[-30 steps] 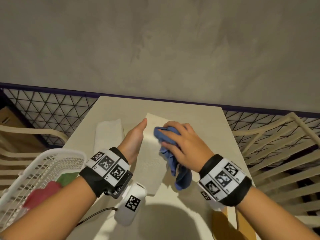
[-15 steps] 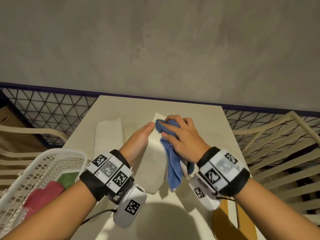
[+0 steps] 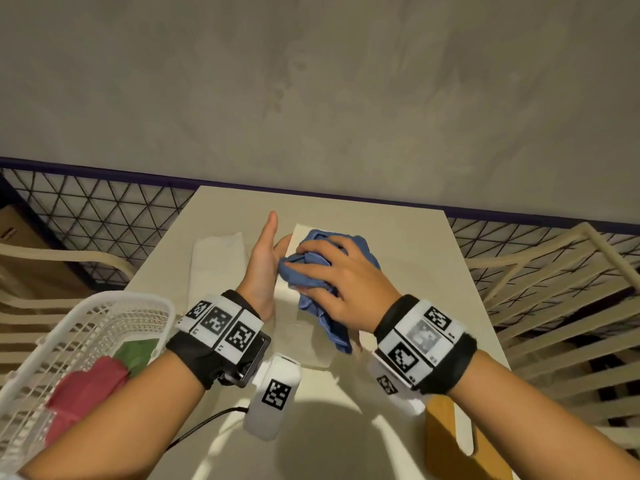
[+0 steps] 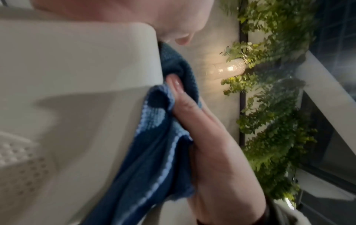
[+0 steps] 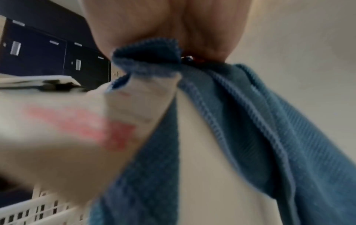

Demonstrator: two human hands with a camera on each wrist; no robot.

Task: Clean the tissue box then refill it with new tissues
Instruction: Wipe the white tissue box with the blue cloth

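The white tissue box (image 3: 313,344) lies lengthwise in the middle of the table. My left hand (image 3: 264,261) holds its left side, thumb pointing up. In the left wrist view a finger (image 4: 181,38) curls over the box's (image 4: 77,60) far corner. My right hand (image 3: 322,271) grips a bunched blue cloth (image 3: 362,245) and presses it on the box's top near the far end. A tail of the cloth (image 3: 329,327) hangs down toward the near end. The cloth (image 5: 240,114) fills the right wrist view, pinched under the fingers.
A folded stack of white tissues (image 3: 216,261) lies left of the box. A white basket (image 3: 86,327) with red and green cloths sits at the table's near left. A wooden block (image 3: 443,427) stands at the near right edge. Slatted chairs flank the table (image 3: 415,271).
My right hand has slid the cloth from the box's right edge across its top toward the left. My left hand has reached further along the box and raised its thumb.
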